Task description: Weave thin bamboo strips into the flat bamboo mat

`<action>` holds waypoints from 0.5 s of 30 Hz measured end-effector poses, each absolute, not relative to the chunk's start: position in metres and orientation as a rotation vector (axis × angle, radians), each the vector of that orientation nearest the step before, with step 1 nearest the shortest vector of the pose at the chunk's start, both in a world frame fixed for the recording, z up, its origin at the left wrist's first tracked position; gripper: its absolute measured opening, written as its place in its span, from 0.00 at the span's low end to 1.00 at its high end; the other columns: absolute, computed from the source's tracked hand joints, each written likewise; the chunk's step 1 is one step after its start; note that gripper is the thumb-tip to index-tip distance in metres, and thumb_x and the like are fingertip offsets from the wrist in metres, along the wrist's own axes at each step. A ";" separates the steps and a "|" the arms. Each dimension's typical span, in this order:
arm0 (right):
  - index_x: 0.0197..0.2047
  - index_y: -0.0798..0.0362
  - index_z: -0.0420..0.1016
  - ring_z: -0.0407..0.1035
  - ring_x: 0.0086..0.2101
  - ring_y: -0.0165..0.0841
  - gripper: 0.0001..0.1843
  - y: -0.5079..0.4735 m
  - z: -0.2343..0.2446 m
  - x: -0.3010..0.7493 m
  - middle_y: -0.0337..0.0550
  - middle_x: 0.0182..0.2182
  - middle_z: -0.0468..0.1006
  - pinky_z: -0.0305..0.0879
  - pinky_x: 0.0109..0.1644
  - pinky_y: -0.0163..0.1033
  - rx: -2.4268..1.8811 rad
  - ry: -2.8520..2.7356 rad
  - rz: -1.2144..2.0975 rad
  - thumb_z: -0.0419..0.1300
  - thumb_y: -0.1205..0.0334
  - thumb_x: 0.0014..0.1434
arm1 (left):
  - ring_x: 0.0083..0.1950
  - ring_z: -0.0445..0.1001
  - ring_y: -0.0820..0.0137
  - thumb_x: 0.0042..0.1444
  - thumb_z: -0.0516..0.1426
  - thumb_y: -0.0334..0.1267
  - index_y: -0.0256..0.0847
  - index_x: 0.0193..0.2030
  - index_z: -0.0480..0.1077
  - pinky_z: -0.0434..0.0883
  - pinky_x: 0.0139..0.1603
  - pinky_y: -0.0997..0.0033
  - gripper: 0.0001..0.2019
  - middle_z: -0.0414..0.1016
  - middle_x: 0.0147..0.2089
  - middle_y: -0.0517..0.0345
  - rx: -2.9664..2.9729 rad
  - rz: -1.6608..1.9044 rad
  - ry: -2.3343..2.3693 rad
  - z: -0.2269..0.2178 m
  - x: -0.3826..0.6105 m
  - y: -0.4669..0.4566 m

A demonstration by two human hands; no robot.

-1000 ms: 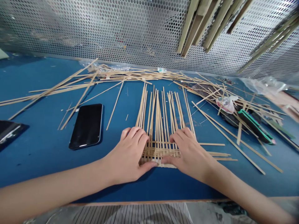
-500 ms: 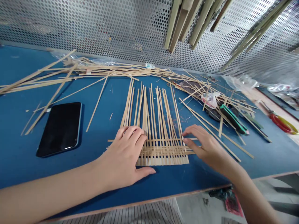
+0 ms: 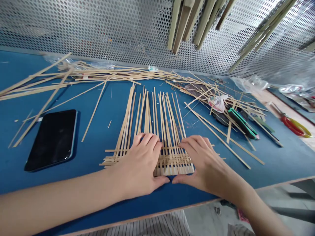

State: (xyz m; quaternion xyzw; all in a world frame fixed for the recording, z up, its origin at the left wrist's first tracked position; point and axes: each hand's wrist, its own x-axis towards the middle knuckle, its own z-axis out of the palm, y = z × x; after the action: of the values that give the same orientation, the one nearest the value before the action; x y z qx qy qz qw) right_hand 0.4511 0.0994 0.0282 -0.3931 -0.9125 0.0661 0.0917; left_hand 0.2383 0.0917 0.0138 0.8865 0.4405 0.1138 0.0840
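Observation:
A partly woven mat of pale bamboo strips point(image 3: 173, 161) lies flat on the table in front of me, its long loose strips point(image 3: 147, 113) fanning away toward the back. My left hand point(image 3: 140, 167) rests over the mat's left half, curled fingers at the far woven strip and thumb at the near edge. On the right half, my right hand point(image 3: 205, 162) grips in the same way, its thumb close to the left thumb. Ends of the cross strips stick out beyond both hands. The palms hide parts of the weave.
A black phone point(image 3: 52, 139) lies at the left. Loose bamboo strips point(image 3: 118, 73) are heaped along the perforated metal panel point(image 3: 98, 32). At the right are a green-and-black utility knife point(image 3: 242, 123), a crumpled plastic wrapper point(image 3: 218, 103) and red-and-yellow-handled scissors point(image 3: 294, 125).
My right hand has moved left from the mat's right edge onto the weave, its thumb now at the near edge. My left hand stays on the left half. The view has shifted slightly.

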 end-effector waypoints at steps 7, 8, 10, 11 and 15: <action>0.44 0.60 0.68 0.59 0.43 0.43 0.31 0.103 0.030 0.452 0.50 0.41 0.70 0.58 0.49 0.50 -1.175 -2.712 0.354 0.63 0.41 0.49 | 0.48 0.63 0.53 0.45 0.61 0.55 0.33 0.45 0.67 0.60 0.52 0.46 0.28 0.67 0.45 0.46 2.529 0.288 1.354 0.016 0.242 0.089; 0.44 0.60 0.68 0.59 0.43 0.42 0.31 0.104 0.030 0.452 0.50 0.40 0.70 0.58 0.48 0.49 -1.172 -2.712 0.365 0.63 0.41 0.49 | 0.49 0.63 0.53 0.46 0.61 0.54 0.33 0.45 0.66 0.60 0.53 0.45 0.28 0.67 0.45 0.46 2.524 0.293 1.356 0.015 0.242 0.089; 0.42 0.60 0.68 0.59 0.41 0.42 0.30 0.105 0.030 0.453 0.49 0.39 0.70 0.58 0.47 0.49 -1.159 -2.714 0.379 0.62 0.40 0.49 | 0.49 0.63 0.53 0.47 0.60 0.53 0.32 0.45 0.66 0.59 0.53 0.44 0.27 0.67 0.45 0.45 2.515 0.301 1.359 0.015 0.242 0.087; 0.41 0.60 0.68 0.59 0.41 0.41 0.30 0.105 0.029 0.453 0.49 0.38 0.70 0.58 0.47 0.49 -1.151 -2.714 0.379 0.61 0.39 0.50 | 0.49 0.63 0.52 0.47 0.60 0.53 0.31 0.45 0.66 0.59 0.53 0.44 0.27 0.67 0.45 0.45 2.513 0.302 1.362 0.015 0.242 0.087; 0.42 0.60 0.68 0.60 0.41 0.41 0.31 0.106 0.026 0.454 0.49 0.38 0.71 0.58 0.46 0.48 -1.105 -2.710 0.329 0.60 0.39 0.50 | 0.48 0.63 0.52 0.48 0.60 0.52 0.30 0.45 0.66 0.60 0.50 0.44 0.26 0.66 0.44 0.44 2.533 0.322 1.359 0.013 0.243 0.085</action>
State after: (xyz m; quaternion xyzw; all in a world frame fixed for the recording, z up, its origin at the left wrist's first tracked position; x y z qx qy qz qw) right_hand 0.4541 0.1061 0.0258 -0.3734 -0.9157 0.1112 0.0981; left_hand 0.2425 0.0852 0.0133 0.8689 0.4661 0.1105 0.1245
